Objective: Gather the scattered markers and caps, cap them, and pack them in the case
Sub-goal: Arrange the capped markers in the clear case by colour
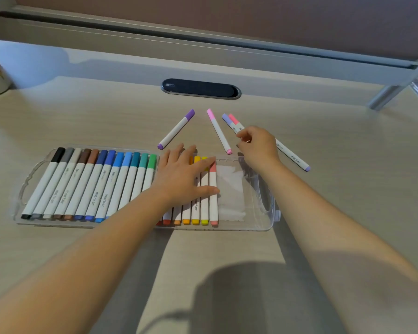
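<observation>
Right hand (258, 147) pinching barrels of lavender-capped (227, 119) and pink-capped markers (234, 119); left hand (184, 174) spread, pressing markers in clear plastic case (266, 201). Light, stiff, smooth; taking mid-barrel seems best.

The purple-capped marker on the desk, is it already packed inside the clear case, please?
No, the purple-capped marker lies on the desk beyond the clear case, outside its rim.

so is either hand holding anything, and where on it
Right hand pinches two markers partway down their barrels, below the caps. Left hand lies flat on the markers in the case, gripping nothing.
</observation>
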### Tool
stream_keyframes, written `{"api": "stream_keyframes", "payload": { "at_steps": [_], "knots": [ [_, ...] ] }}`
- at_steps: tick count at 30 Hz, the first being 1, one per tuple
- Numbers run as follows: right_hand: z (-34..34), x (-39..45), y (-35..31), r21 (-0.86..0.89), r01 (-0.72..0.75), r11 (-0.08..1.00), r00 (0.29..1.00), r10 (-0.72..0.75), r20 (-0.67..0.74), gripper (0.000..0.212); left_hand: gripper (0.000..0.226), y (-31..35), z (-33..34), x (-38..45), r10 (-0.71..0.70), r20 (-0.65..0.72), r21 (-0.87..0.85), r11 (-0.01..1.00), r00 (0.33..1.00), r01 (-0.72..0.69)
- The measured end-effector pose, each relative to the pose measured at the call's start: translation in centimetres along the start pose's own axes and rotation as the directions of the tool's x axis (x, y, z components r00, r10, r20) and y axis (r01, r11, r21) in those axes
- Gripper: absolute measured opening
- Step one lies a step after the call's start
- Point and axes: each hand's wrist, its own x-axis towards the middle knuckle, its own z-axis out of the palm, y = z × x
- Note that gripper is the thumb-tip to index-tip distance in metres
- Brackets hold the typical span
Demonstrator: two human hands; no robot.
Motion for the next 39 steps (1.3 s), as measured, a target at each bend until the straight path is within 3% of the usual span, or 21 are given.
{"api": "stream_keyframes", "payload": {
  "at_steps": [8,15,23,27,31,34,39],
  "knots": [
    [0.3,3.2,0.0,-0.315,0.007,0.949,0.999,-0.024,-0.048,0.026,0.076,-0.4,0.5,0.4,0.028,-0.038,0.055,0.998,0.999,-0.026],
    [0.5,4.5,-1.1,-0.393,-0.049,0.918,0.999,0.054,0.002,0.024,0.076,-0.7,0.9,0.5,0.041,-0.066,0.032,0.999,0.997,-0.039],
    [1.0,4.7,-1.7,-0.252,-0.087,0.964,0.982,0.125,0.14,0.028,0.076,-0.6,1.0,0.4,0.038,-0.074,0.022,0.999,0.997,-0.037],
    [0.3,3.9,-2.0,-0.112,-0.031,0.993,0.998,0.037,0.046,0.037,0.076,-0.6,1.0,0.3,0.035,-0.069,0.026,0.999,0.997,-0.034],
    [-1.7,2.7,-3.1,0.068,0.052,0.996,0.998,-0.051,-0.03,0.065,0.083,-0.3,0.4,0.1,0.0,-0.05,-0.029,1.0,0.999,-0.001],
    [-2.9,1.3,-3.8,0.143,0.053,0.988,0.995,-0.064,0.073,0.083,0.076,-0.2,-0.6,-0.3,-0.042,-0.078,-0.184,0.982,0.996,0.027],
    [-2.7,-1.2,-3.3,0.22,-0.088,0.971,0.949,0.015,0.315,0.053,0.061,-0.5,-1.8,-1.6,-0.118,-0.187,-0.247,0.967,0.975,0.07]
  ]
}}
